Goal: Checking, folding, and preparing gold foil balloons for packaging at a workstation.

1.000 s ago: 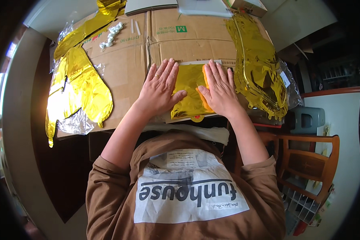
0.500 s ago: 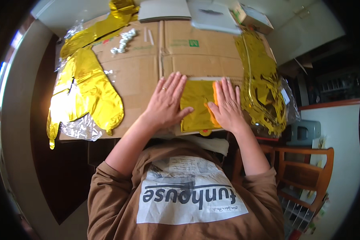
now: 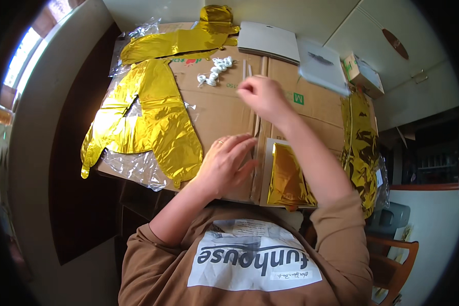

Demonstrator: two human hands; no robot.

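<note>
A flat, folded gold foil balloon lies on a pale board at the front of the cardboard, partly hidden by my right forearm. My right hand is raised above the middle of the cardboard, fingers curled in, close to two thin clear straws. Whatever those fingers may hold is hidden. Left of the folded balloon, my left hand rests over the cardboard with its fingers stretched out, holding nothing. White curled ribbon sits beyond it, left of the straws.
Large gold foil balloons spread over the left side, with crumpled clear plastic beneath. More gold foil hangs along the right edge. A white flat box, a translucent lid and a small carton stand at the back.
My right hand has lifted off the folded balloon and moved up and left toward the straws, its fingers now curled. The orange piece beneath it no longer shows there. The view has shifted.
</note>
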